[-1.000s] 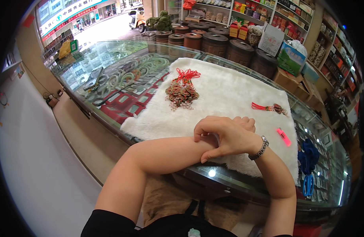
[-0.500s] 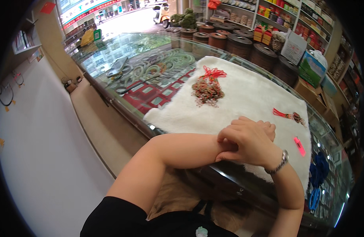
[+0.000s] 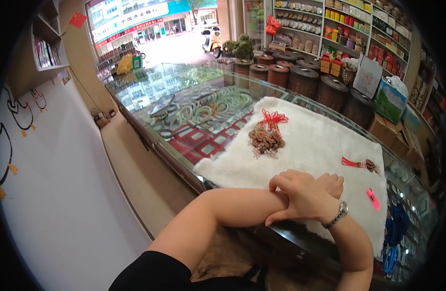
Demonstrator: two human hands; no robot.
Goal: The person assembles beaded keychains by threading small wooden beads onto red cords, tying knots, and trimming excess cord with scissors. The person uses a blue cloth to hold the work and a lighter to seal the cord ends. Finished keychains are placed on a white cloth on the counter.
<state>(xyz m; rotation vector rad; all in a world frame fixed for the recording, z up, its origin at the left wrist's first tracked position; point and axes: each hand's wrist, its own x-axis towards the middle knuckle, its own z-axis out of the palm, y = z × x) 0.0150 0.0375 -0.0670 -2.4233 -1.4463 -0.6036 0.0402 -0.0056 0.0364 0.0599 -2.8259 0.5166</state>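
Note:
My left forearm reaches across the front of the white fluffy cloth [image 3: 310,140]. My left hand [image 3: 331,185] rests on this cloth, its fingers curled in; nothing shows in it, though its underside is hidden. My right hand [image 3: 305,196], with a metal watch [image 3: 340,213] at the wrist, lies over my left forearm near the wrist. Its thumb and bent fingers clasp the skin there. Beyond the hands sits a pile of bead-and-coin charms [image 3: 266,139] with red cords. A smaller red-corded bunch [image 3: 362,164] and a pink lighter [image 3: 373,199] lie to the right.
Beneath the cloth is a glass display counter [image 3: 160,72] with green bangles [image 3: 218,106] and red trays inside. Blue cords [image 3: 397,225] hang at the right. Dark round canisters [image 3: 307,80] and a green box [image 3: 391,99] stand behind. A white wall [image 3: 63,169] runs along the left.
The view has tilted upward, so the counter and cloth sit lower in it. My right fingers and thumb have spread wider around my left forearm. The charms and lighter have stayed put.

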